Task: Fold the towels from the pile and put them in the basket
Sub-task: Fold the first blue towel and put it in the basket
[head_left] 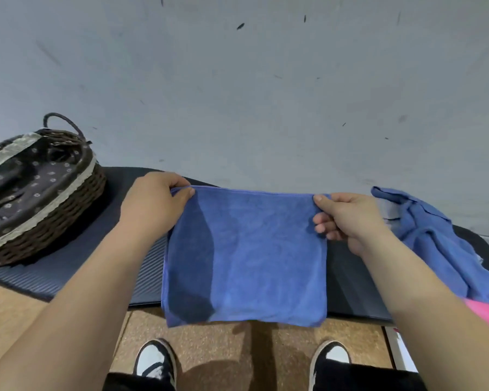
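The left hand (153, 204) and right hand (347, 218) each pinch a top corner of a blue towel (251, 255), which hangs stretched between them over the dark surface (350, 283). Its doubled edges suggest one fold is made. The basket (68, 210), beyond the left hand, shows only its lining. The pile (435, 238) waits just outside the right hand, so most of the work remains.

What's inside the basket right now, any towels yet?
Inside the basket only its dark flowered liner shows, no towel. Its left part runs out of frame, so that cannot be checked. The left hand and right hand hold the blue towel.
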The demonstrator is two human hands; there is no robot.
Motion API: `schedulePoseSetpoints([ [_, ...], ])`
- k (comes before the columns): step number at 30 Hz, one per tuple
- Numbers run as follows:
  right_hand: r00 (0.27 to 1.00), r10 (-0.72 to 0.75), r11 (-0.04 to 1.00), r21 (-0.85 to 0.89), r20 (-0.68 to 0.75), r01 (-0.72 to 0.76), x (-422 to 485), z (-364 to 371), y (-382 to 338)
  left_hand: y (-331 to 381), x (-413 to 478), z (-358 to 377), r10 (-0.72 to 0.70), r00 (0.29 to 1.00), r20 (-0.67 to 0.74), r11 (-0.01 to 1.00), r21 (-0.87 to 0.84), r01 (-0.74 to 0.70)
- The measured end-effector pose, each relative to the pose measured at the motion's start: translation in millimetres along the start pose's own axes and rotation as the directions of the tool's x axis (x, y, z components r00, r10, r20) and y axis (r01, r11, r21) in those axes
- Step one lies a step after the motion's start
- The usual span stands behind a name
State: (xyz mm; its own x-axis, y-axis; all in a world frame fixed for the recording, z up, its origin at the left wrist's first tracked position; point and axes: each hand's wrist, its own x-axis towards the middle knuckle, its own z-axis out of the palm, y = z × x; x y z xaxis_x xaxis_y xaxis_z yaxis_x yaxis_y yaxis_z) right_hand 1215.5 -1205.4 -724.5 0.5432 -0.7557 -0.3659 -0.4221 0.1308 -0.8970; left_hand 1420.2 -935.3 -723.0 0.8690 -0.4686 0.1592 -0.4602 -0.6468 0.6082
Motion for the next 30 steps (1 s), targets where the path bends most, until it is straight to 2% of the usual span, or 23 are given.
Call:
schedulePoseSetpoints([
  [5, 0.991, -0.026, 1.0, -0.003, -0.134, 0.025, 51.9, 23.3, 18.2, -0.5, 21.8, 42.9, -0.099, 0.994, -0.039, 0.994, 0.04, 0.1],
  [9, 0.99, -0.008, 1.0, 0.025, -0.14, 0.012, 70.3, 38.1, 34.8, -1.0, 27.2, 62.1, -0.151, 0.987, 0.046, 0.988, -0.009, 0.151],
  [11, 0.991, -0.031, 0.996, -0.092, -0.132, 0.019, 68.6, 44.0, 44.5, 0.4, 23.8, 65.1, -0.191, 0.967, 0.168, 0.98, -0.027, 0.199],
  [13, 0.984, -0.136, 0.963, -0.25, -0.114, 0.104, 57.6, 46.3, 46.5, 1.1, 19.3, 64.6, -0.188, 0.954, 0.233, 0.979, -0.033, 0.201],
  [15, 0.961, -0.275, 0.884, -0.402, -0.034, 0.239, 44.2, 47.9, 44.1, 2.0, 13.5, 62.0, -0.157, 0.956, 0.25, 0.985, -0.036, 0.171],
  [17, 0.917, -0.375, 0.686, -0.626, 0.133, 0.371, 32.8, 49.6, 44.8, 4.9, 3.8, 57.4, -0.126, 0.953, 0.274, 0.991, -0.01, 0.134],
  [19, 0.9, -0.281, 0.467, -0.772, 0.332, 0.431, 21.9, 53.8, 51.3, 4.6, -7.3, 53.0, -0.076, 0.944, 0.32, 0.996, 0.076, 0.054],
  [21, 0.897, -0.107, 0.364, -0.822, 0.43, 0.438, 12.0, 56.5, 61.9, -1.0, -18.3, 47.7, -0.062, 0.929, 0.364, 0.984, 0.179, -0.004],
  [23, 0.891, -0.089, 0.353, -0.823, 0.444, 0.445, 6.0, 54.2, 70.8, -11.0, -29.8, 38.3, -0.081, 0.918, 0.388, 0.978, 0.21, -0.003],
  [27, 0.866, -0.288, 0.406, -0.767, 0.409, 0.497, -17.0, 42.4, 57.8, -27.8, -62.5, 10.5, -0.138, 0.901, 0.411, 0.969, 0.246, 0.036],
  [30, 0.86, -0.308, 0.347, -0.794, 0.407, 0.5, -47.8, 35.0, 48.2, -33.2, -86.6, 1.5, -0.126, 0.876, 0.466, 0.956, 0.294, -0.019],
])
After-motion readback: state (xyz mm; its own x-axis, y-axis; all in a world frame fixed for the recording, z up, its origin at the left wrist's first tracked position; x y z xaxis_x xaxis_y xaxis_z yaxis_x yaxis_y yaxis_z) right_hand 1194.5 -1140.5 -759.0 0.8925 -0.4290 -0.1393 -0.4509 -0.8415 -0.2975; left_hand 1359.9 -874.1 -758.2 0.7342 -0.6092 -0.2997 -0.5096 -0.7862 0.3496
